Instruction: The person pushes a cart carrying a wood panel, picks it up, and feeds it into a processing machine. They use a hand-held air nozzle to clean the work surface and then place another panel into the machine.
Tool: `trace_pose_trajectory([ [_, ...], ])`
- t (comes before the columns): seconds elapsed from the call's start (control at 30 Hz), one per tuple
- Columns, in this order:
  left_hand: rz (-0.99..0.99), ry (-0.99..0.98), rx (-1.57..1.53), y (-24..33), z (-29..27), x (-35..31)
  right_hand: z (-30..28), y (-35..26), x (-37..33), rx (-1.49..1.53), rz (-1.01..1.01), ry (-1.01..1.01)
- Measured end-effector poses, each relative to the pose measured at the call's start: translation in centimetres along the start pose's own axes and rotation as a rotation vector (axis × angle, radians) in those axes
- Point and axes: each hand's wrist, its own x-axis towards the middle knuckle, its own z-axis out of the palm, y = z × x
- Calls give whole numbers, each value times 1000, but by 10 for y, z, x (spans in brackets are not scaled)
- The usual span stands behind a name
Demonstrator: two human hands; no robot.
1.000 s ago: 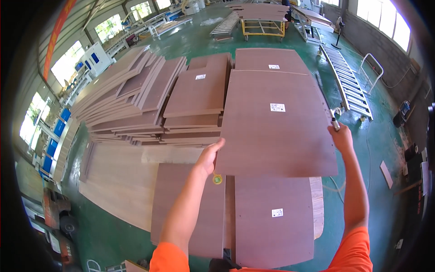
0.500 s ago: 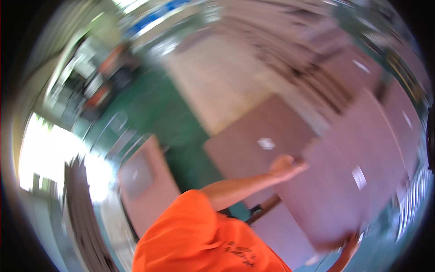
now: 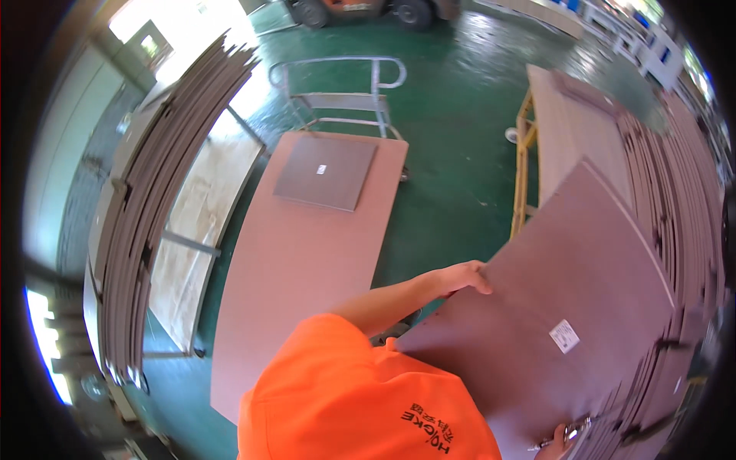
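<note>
A large brown board [image 3: 529, 299] with a small white label is lifted at a tilt, off to my right. My left hand [image 3: 464, 277] is closed over its left edge, fingers wrapped round and the thumb lying on the face. Low on the board's near right side, my right hand [image 3: 563, 438] grips by the edge, only partly visible. Against that hand lies a small shiny metal piece [image 3: 576, 429] whose kind I cannot make out. To my left, a smaller labelled brown panel [image 3: 326, 172] rests flat on a long pinkish-brown board [image 3: 307, 253].
A metal trolley handle [image 3: 337, 61] rises behind the long board. Tall brown panels [image 3: 165, 192] lean on a rack at left. More brown panels [image 3: 667, 199] are stacked at right, beside a pale board on a yellow frame [image 3: 523, 153]. An orange wheeled vehicle [image 3: 360, 9] stands far back.
My view has swung left, bringing the trolley and leaning panels further in. The labelled brown board has come off the stack area with me, both hands still on it.
</note>
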Motion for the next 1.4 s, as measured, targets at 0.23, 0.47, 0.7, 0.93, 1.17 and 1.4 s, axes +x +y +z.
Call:
trace_pose_trajectory([
  [0.23,361,550,-523,-9,-110,-159,148,-101,59,166,96,-311],
  [0.47,662,1239,-664,-62,-231,-222,270,-93,53,110,182,-563],
  [0.7,836,1523,-880,-98,-408,-242,346,-139,41,-125,284,-746],
  [0.93,862,1618,-958,-88,-604,-238,406,-168,79,-381,471,-643],
  [1.17,855,1626,-970,-57,-733,-216,498,-253,71,-449,730,-612],
  [1.4,858,1601,-1002,-60,-788,-191,535,-284,79,-498,790,-616],
])
